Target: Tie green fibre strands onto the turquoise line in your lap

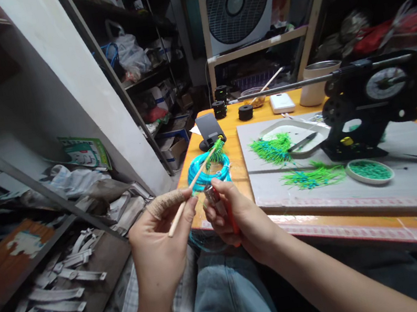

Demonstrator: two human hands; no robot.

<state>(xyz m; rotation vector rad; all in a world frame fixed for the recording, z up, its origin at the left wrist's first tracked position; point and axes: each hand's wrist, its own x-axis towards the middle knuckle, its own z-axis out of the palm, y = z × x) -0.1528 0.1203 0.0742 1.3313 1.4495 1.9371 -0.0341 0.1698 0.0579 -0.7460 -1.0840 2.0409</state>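
My left hand, its index finger wrapped in tan tape, pinches a thin wooden stick that slants up and away. Green bristly strands show at the stick's far tip. My right hand is closed around a red lighter, its metal head pointing up, close beside my left fingertips. No flame is visible. Behind both hands, a coil of blue cord lies on the orange table. A dark phone-like stand is just past the coil.
Bundles of green strands lie on a grey board, near a white tray and a dish of green beads. A black machine with a long rod stands at right. Black spools sit at the back.
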